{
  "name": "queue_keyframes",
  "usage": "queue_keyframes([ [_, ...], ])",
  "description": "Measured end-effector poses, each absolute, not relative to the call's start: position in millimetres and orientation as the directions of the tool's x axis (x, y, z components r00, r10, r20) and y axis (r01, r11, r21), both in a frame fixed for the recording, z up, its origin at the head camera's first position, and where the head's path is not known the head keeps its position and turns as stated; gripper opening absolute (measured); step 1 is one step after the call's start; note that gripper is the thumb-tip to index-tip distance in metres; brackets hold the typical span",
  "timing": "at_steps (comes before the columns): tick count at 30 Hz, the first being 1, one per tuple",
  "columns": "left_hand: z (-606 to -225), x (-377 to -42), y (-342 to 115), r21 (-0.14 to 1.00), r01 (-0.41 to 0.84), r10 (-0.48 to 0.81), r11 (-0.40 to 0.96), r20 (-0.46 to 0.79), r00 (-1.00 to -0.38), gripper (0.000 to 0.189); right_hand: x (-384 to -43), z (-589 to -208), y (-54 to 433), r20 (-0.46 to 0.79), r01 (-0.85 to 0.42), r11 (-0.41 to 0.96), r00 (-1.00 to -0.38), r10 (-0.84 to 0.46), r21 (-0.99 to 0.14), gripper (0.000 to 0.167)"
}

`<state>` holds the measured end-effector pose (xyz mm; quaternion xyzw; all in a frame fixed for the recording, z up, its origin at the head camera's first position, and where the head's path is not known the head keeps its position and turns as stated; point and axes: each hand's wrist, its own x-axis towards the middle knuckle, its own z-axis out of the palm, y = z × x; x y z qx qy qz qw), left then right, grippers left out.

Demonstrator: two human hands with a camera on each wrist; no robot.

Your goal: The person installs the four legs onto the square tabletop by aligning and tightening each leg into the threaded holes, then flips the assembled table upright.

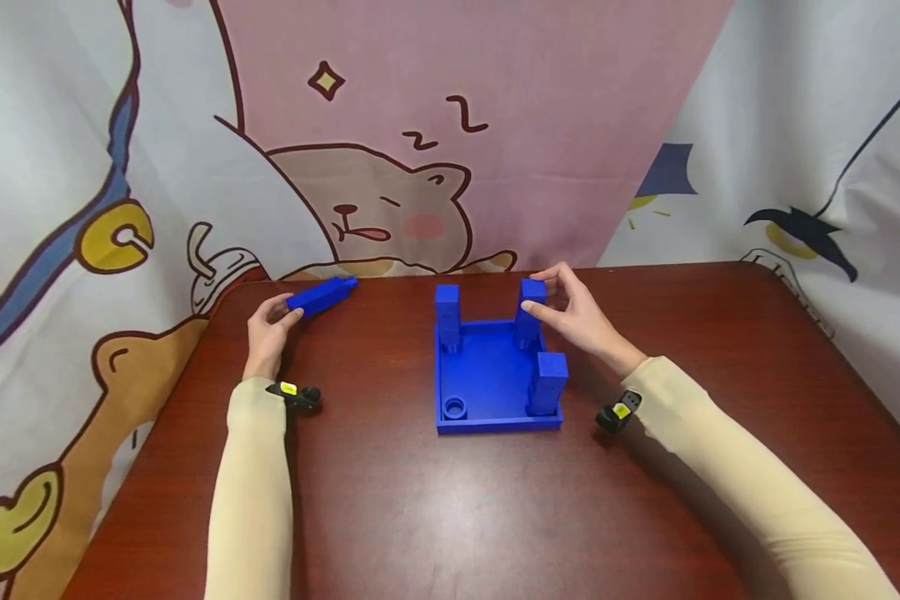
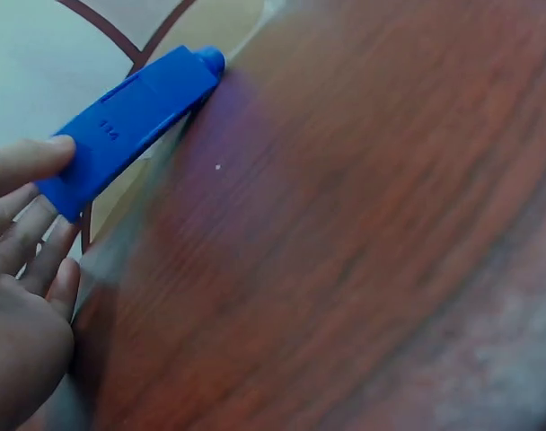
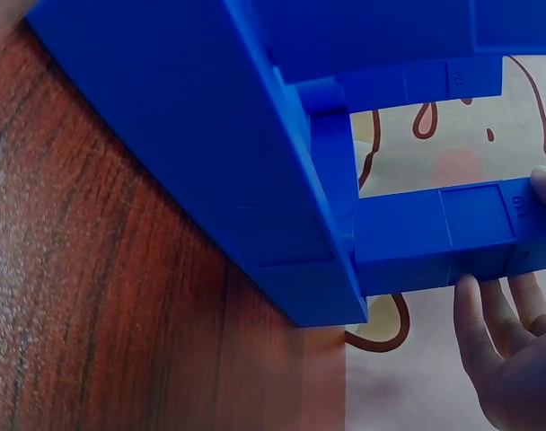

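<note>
A square blue tray-like base (image 1: 487, 427) with a raised rim lies on the table, with three blue posts standing at its corners. My right hand (image 1: 581, 317) grips the back-right post (image 1: 528, 312) near its top, thumb on one side and fingers on the other. The back-left post (image 1: 447, 312) and front-right post (image 1: 547, 379) stand untouched. In the front-left corner shows a round socket (image 1: 454, 408). Off to the left, my left hand (image 1: 270, 329) pinches a loose blue post (image 1: 318, 297) by one end; its narrow round peg points right, away from the hand.
The brown wooden table (image 1: 390, 508) runs back to a cartoon-printed curtain (image 1: 540, 125) that hangs close behind it and along both sides. Each wrist wears a dark strap-on camera.
</note>
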<state>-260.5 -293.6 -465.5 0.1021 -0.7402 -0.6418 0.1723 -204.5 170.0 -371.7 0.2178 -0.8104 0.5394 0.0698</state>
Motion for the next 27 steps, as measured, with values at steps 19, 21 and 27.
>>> queue_keyframes([
  [19, -459, -242, -278, 0.966, 0.25, -0.338, -0.061, 0.216, -0.916, 0.039, -212, -380, 175, 0.361, -0.465, 0.407, -0.88, -0.307, -0.786, 0.038],
  [21, -456, -240, -276, 0.967, 0.25, -0.335, -0.054, 0.218, -0.916, 0.039, -219, -388, 179, 0.362, -0.466, 0.413, -0.88, -0.307, -0.782, 0.038],
  [27, -446, -230, -266, 0.96, 0.274, -0.288, -0.06, 0.246, -0.925, 0.037, -230, -400, 187, 0.364, -0.469, 0.397, -0.877, -0.313, -0.789, 0.038],
])
